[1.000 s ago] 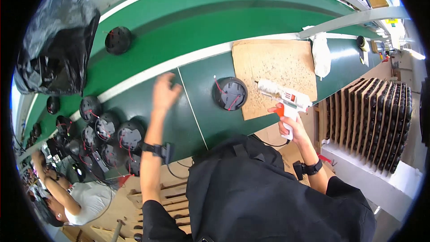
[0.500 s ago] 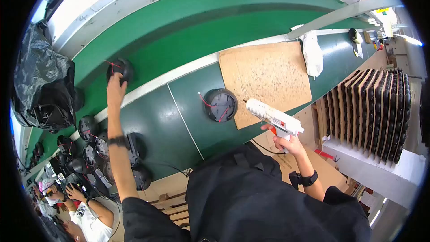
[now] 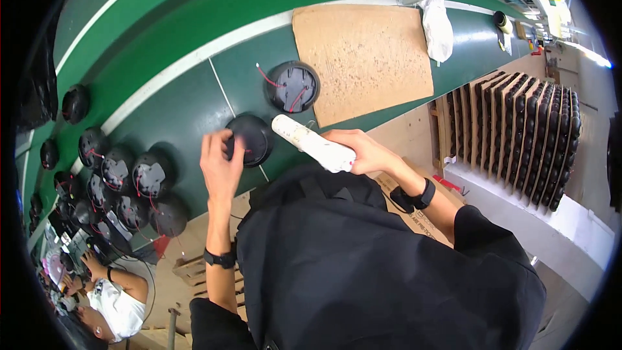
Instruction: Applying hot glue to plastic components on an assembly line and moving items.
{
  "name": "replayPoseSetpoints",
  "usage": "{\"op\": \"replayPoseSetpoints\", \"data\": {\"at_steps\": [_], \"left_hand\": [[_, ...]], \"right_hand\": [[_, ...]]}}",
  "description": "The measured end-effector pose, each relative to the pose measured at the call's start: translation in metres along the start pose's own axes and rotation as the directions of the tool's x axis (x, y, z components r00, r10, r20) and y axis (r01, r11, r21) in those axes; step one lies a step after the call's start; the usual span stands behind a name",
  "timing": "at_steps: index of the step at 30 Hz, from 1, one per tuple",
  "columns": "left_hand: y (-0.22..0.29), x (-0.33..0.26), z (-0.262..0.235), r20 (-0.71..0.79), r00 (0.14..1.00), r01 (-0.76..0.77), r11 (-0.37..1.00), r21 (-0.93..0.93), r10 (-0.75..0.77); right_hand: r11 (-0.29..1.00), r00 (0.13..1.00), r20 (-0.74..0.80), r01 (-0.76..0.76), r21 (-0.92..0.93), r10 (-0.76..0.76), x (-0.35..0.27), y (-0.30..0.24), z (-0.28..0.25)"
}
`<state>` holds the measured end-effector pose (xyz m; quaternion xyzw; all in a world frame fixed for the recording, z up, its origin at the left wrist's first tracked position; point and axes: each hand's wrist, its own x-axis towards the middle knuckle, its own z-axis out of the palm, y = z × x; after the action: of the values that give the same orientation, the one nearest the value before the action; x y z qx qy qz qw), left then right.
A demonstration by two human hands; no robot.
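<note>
My left hand (image 3: 220, 165) grips the left side of a round black part (image 3: 251, 139) that rests on the green worktop (image 3: 181, 107) just in front of me. My right hand (image 3: 363, 150) holds a white glue gun (image 3: 312, 143), its nozzle pointing left toward that part. A second round black part (image 3: 293, 87) with red wires lies a little farther away, next to a brown cardboard sheet (image 3: 363, 58).
Several more round black parts (image 3: 123, 175) crowd the worktop at my left. A white cloth (image 3: 437, 26) lies past the cardboard. Stacked cardboard trays (image 3: 518, 123) stand on my right. Another person (image 3: 110, 298) works at lower left. A green conveyor belt (image 3: 214, 13) runs beyond.
My left hand reached out to the far conveyor, took a black part and brought it back in front of me. My right hand swung the glue gun in toward that part.
</note>
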<state>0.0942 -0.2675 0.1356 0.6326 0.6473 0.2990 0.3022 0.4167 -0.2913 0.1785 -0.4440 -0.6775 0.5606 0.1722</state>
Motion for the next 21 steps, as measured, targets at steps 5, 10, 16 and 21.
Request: {"op": "replayPoseSetpoints", "data": {"at_steps": [5,10,16,21], "left_hand": [[-0.006,0.008,0.0,0.376,0.917,0.036,0.965,0.259,-0.134],[-0.012,-0.014,0.008,0.469,0.85,0.038,0.915,0.401,-0.241],[-0.013,-0.021,0.012,0.436,0.871,0.166,0.972,0.167,-0.224],[-0.033,-0.035,0.017,0.256,0.955,0.16,0.987,-0.021,-0.149]], "right_hand": [[0.991,0.994,0.108,-0.002,-0.132,0.016,0.009,-0.003,0.024],[0.979,0.994,0.105,0.021,-0.202,0.0,0.011,0.006,0.039],[0.972,0.996,0.092,0.037,-0.234,-0.016,0.015,0.006,0.042],[0.952,0.993,0.101,0.089,-0.294,-0.061,0.022,0.005,0.045]]}}
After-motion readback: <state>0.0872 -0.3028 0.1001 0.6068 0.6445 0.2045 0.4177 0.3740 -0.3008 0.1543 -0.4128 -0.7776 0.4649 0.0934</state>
